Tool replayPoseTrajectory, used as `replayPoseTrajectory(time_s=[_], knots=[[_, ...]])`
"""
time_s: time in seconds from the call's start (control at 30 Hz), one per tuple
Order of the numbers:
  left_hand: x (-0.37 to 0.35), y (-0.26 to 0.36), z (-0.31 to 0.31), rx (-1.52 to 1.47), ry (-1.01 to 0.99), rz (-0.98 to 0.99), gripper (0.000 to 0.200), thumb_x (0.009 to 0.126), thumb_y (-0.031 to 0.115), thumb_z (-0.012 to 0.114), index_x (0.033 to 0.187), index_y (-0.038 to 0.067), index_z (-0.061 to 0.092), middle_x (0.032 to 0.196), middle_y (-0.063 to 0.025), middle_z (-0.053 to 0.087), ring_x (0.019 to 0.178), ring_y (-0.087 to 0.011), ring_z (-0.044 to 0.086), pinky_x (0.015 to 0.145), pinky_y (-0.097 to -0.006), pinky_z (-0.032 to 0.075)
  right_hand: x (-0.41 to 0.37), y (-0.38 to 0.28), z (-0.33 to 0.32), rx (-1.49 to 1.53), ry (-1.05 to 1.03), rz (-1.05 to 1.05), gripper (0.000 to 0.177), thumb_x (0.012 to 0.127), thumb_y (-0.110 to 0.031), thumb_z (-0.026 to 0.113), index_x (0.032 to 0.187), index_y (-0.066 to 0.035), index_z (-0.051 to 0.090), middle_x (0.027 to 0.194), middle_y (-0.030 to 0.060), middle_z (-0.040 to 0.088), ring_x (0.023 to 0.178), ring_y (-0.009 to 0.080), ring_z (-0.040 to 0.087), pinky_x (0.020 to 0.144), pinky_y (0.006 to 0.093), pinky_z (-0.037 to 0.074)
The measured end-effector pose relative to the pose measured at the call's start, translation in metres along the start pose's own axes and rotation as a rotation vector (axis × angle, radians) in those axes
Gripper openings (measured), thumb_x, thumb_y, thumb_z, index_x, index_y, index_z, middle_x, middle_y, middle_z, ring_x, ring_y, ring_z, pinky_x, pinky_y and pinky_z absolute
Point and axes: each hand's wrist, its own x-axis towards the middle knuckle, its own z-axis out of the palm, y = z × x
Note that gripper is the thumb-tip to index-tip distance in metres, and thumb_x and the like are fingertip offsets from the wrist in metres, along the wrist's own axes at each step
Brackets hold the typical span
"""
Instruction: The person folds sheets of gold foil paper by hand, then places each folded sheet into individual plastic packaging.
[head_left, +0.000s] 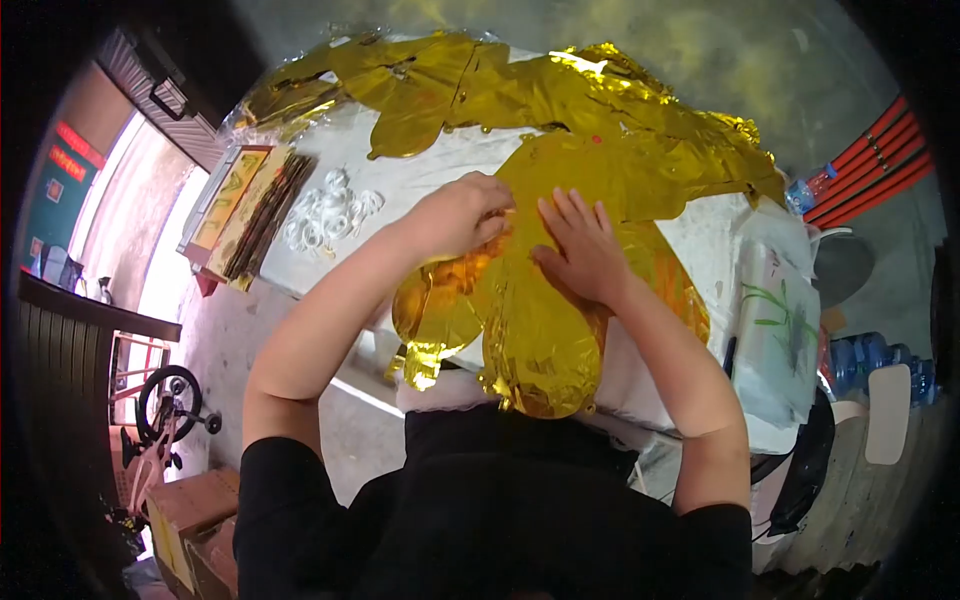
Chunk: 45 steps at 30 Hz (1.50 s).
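A flat gold foil balloon [545, 300] lies across the white table in front of me, its lower lobes hanging toward my body. My left hand [455, 215] is closed at its left edge, with the fingers curled around the foil; the fingertips are partly hidden. Pressed flat on the middle of the same balloon, my right hand [585, 250] has its fingers spread and grips nothing. More flat gold foil balloons [410, 85] overlap along the far side of the table. White ribbon coils [325, 212] sit in a small heap left of my left hand.
Stacked printed cardboard pieces [240, 215] occupy the table's left end. A clear plastic-wrapped pack [775, 330] stands at the right end. Red poles [875, 165] and large blue bottles [870, 360] are beyond it. A bicycle [168, 410] and cardboard boxes [190, 520] are at lower left.
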Motion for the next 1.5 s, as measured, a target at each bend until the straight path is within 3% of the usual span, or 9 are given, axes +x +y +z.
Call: replayPoseTrajectory(time_s=[0.27,0.43,0.63,1.07,1.13,1.5], knots=[[-0.02,-0.002,0.026,0.053,0.057,0.089,0.025,0.075,0.011,0.064,0.097,0.0,0.061,0.107,-0.0129,0.058,0.1,-0.0299,0.053,0.086,-0.0375,0.044,0.001,0.001,-0.004,0.008,-0.046,0.009,0.06,0.087,-0.044,0.047,0.137,-0.013,0.033,0.143,0.0146,0.029,0.134,0.0312,0.022,0.107,0.05,0.014],[-0.021,0.004,0.022,0.079,0.056,0.102,0.032,0.074,0.024,0.066,0.099,0.004,0.062,0.108,-0.0108,0.057,0.102,-0.0283,0.052,0.088,-0.0376,0.041,0.001,0.005,-0.009,0.048,-0.143,0.037,0.062,0.087,-0.043,0.049,0.139,-0.014,0.031,0.146,0.013,0.024,0.136,0.0289,0.017,0.11,0.0451,0.008],[-0.021,0.003,0.024,0.086,0.044,0.082,0.033,0.075,0.027,0.066,0.101,0.007,0.062,0.108,-0.0097,0.055,0.103,-0.0277,0.05,0.09,-0.0374,0.039,0.0,0.007,-0.013,0.083,-0.168,0.045,0.063,0.087,-0.044,0.049,0.139,-0.014,0.031,0.147,0.0132,0.022,0.137,0.0282,0.016,0.11,0.0439,0.007],[-0.022,0.001,0.023,0.074,0.055,0.119,0.034,0.075,0.03,0.067,0.099,0.007,0.064,0.108,-0.0112,0.055,0.102,-0.0287,0.05,0.089,-0.0394,0.04,0.008,0.005,-0.01,0.036,-0.174,0.07,0.063,0.088,-0.046,0.047,0.139,-0.013,0.031,0.146,0.0142,0.023,0.136,0.0308,0.017,0.109,0.0474,0.009],[-0.022,0.001,0.023,0.089,0.051,0.116,0.034,0.076,0.036,0.065,0.097,0.01,0.065,0.109,-0.0101,0.055,0.104,-0.0269,0.05,0.088,-0.0384,0.039,0.009,0.005,-0.01,0.042,-0.166,0.05,0.063,0.088,-0.047,0.047,0.139,-0.014,0.03,0.146,0.0141,0.023,0.136,0.0312,0.017,0.109,0.048,0.009],[-0.02,0.007,0.018,0.071,0.015,0.096,0.034,0.075,0.029,0.067,0.1,0.006,0.063,0.112,-0.0112,0.054,0.106,-0.0287,0.049,0.089,-0.0394,0.04,0.001,0.004,-0.004,0.049,-0.1,0.055,0.062,0.088,-0.047,0.047,0.139,-0.014,0.031,0.144,0.0147,0.026,0.135,0.0323,0.019,0.108,0.0507,0.01]])
